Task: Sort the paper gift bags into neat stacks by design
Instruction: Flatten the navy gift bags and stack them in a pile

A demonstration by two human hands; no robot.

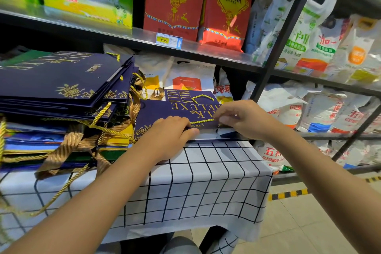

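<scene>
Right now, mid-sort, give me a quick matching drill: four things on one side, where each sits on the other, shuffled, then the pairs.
Things:
1. navy gift bag
2. tall bag stack
3. price tag
4. red rice bags

Places:
A. on the upper shelf
B. under both hands, on the checked tablecloth
C. clipped to the shelf edge
D. left side of the table

Pairs: 1-B, 2-D, 3-C, 4-A. The left hand presses the bag; the right hand pinches its gold cord handle.
</scene>
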